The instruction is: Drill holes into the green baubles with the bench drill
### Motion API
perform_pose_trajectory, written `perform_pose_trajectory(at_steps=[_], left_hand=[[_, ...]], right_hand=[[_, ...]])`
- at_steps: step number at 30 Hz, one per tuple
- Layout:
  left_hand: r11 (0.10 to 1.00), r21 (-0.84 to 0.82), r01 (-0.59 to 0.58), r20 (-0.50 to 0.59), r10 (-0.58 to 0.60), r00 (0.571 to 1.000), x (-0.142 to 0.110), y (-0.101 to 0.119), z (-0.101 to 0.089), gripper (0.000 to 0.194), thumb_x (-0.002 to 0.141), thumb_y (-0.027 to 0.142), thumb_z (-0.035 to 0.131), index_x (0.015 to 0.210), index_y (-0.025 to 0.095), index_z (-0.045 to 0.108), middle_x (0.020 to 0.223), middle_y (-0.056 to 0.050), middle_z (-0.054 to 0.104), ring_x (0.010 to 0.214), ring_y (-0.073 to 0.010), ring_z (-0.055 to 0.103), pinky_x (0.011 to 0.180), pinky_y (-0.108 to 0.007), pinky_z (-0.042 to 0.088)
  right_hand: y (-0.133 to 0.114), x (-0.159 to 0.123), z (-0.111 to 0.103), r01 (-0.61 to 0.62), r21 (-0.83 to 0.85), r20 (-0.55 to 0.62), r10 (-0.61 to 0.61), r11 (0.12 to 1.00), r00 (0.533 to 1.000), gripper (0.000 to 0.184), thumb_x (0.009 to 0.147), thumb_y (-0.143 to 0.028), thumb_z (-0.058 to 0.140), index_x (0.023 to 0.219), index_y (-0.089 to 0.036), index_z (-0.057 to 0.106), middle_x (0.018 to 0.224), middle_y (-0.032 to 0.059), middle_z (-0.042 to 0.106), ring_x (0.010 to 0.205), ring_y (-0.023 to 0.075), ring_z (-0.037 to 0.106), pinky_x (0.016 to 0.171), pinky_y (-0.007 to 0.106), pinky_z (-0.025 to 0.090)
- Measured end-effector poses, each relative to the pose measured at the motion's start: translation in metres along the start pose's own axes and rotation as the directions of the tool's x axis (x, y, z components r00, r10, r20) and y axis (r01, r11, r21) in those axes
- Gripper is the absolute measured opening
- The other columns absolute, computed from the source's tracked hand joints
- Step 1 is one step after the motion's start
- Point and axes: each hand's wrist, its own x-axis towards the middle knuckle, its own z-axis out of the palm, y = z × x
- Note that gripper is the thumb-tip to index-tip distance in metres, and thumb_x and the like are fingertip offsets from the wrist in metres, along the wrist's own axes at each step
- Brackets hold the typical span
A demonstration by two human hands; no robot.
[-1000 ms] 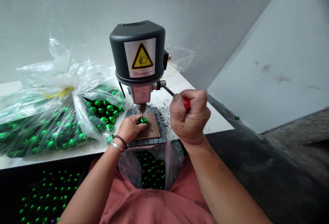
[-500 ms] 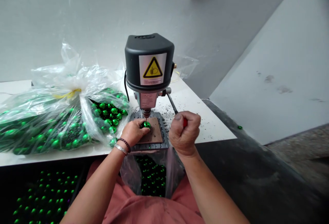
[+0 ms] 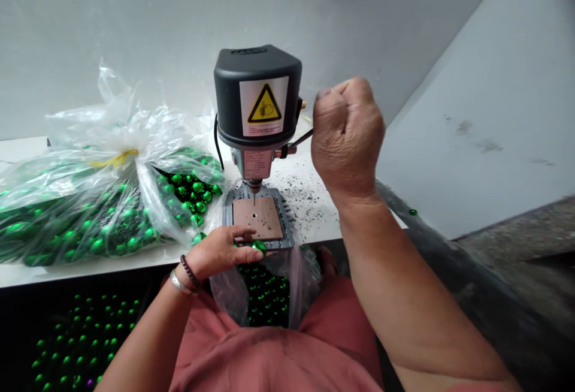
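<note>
pinching a green bead (image 3: pixel 259 247) in left fingers (image 3: pixel 242 254), right fingers (image 3: pixel 341 122) clamped round the drill press handle (image 3: pixel 302 138).

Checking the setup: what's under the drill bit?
A brown square pad with a small hole lies on the grey drill press base, right below the bit. Whatever is beneath the pad is hidden.
</note>
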Motion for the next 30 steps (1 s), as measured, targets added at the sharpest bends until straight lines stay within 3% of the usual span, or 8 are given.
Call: perform_pose_trajectory(at_steps=[3, 6, 9, 11, 14, 20, 27, 30], left_hand=[[0.967, -0.248, 0.050, -0.124, -0.083, 0.989, -0.002, -0.003, -0.001, 0.045, 0.058, 0.050, 0.070, 0.087, 0.016, 0.068, 0.089, -0.007, 0.068, 0.081, -0.0186, 0.061, 0.067, -0.025, 0.046], [0.750, -0.658, 0.062, -0.187, -0.243, 0.952, 0.005, -0.006, -0.001, 0.042, 0.069, 0.058, 0.056, 0.078, 0.017, 0.059, 0.078, -0.003, 0.062, 0.067, -0.0126, 0.058, 0.057, -0.024, 0.045], [0.506, -0.861, 0.045, -0.113, -0.278, 0.954, 0.010, -0.005, -0.001, 0.027, 0.068, 0.041, 0.065, 0.074, 0.017, 0.054, 0.071, 0.000, 0.057, 0.068, -0.0108, 0.058, 0.064, -0.025, 0.049], [0.470, -0.882, 0.033, -0.109, -0.271, 0.956, 0.010, -0.006, -0.001, 0.024, 0.058, 0.019, 0.070, 0.077, 0.016, 0.055, 0.069, 0.001, 0.058, 0.072, -0.0104, 0.059, 0.072, -0.025, 0.049], [0.558, -0.829, 0.034, -0.142, -0.269, 0.953, 0.009, -0.008, 0.002, 0.041, 0.051, 0.007, 0.069, 0.088, 0.016, 0.056, 0.072, 0.001, 0.061, 0.075, -0.0114, 0.061, 0.076, -0.025, 0.048], [0.837, -0.547, 0.004, -0.229, -0.154, 0.961, 0.013, -0.007, 0.004, 0.048, 0.059, 0.031, 0.072, 0.102, 0.015, 0.061, 0.082, -0.001, 0.064, 0.072, -0.0122, 0.057, 0.067, -0.024, 0.045], [0.882, -0.468, 0.054, -0.210, -0.170, 0.963, 0.034, -0.005, 0.000, 0.045, 0.059, 0.035, 0.070, 0.097, 0.013, 0.064, 0.071, 0.000, 0.062, 0.059, -0.0087, 0.051, 0.048, -0.019, 0.032], [0.894, -0.443, 0.060, -0.216, -0.172, 0.961, 0.044, -0.006, 0.001, 0.042, 0.056, 0.033, 0.071, 0.093, 0.013, 0.065, 0.069, 0.000, 0.063, 0.058, -0.0087, 0.052, 0.051, -0.020, 0.037]], right_hand=[[0.001, -0.004, -0.001, -0.006, -0.016, 0.014, 0.006, 1.000, 1.000, 0.027, 0.088, -0.037, 0.035, 0.067, -0.021, 0.037, 0.057, -0.0033, 0.037, 0.059, 0.0081, 0.042, 0.058, 0.024, 0.033], [-0.001, -0.003, -0.002, -0.016, 0.002, 0.027, 0.016, 1.000, 0.999, 0.026, 0.088, -0.036, 0.035, 0.067, -0.021, 0.035, 0.057, -0.0035, 0.036, 0.058, 0.0079, 0.040, 0.058, 0.023, 0.032], [-0.002, -0.002, -0.003, -0.029, 0.032, 0.029, 0.028, 0.999, 0.999, 0.025, 0.087, -0.033, 0.038, 0.066, -0.021, 0.033, 0.057, -0.0041, 0.035, 0.056, 0.0073, 0.036, 0.058, 0.023, 0.031], [-0.003, -0.002, -0.003, -0.036, 0.051, 0.026, 0.035, 0.998, 0.999, 0.025, 0.086, -0.032, 0.040, 0.065, -0.021, 0.032, 0.056, -0.0044, 0.034, 0.054, 0.0071, 0.032, 0.058, 0.023, 0.031], [-0.003, -0.002, -0.003, -0.043, 0.070, 0.027, 0.042, 0.997, 0.999, 0.025, 0.086, -0.031, 0.040, 0.065, -0.021, 0.031, 0.055, -0.0050, 0.033, 0.053, 0.0072, 0.030, 0.058, 0.023, 0.030], [-0.002, -0.002, -0.004, -0.046, 0.091, 0.039, 0.043, 0.995, 0.998, 0.024, 0.086, -0.031, 0.038, 0.065, -0.021, 0.031, 0.055, -0.0051, 0.033, 0.053, 0.0075, 0.030, 0.059, 0.023, 0.029], [0.000, 0.025, 0.006, -0.170, -0.042, 0.181, 0.174, 0.985, 0.968, 0.030, 0.084, -0.028, 0.040, 0.060, -0.020, 0.026, 0.057, -0.0046, 0.030, 0.056, 0.0084, 0.025, 0.058, 0.024, 0.023], [0.005, 0.039, 0.015, -0.181, -0.100, 0.205, 0.198, 0.978, 0.958, 0.035, 0.084, -0.030, 0.040, 0.057, -0.019, 0.022, 0.055, -0.0046, 0.024, 0.056, 0.0085, 0.019, 0.056, 0.025, 0.019]])
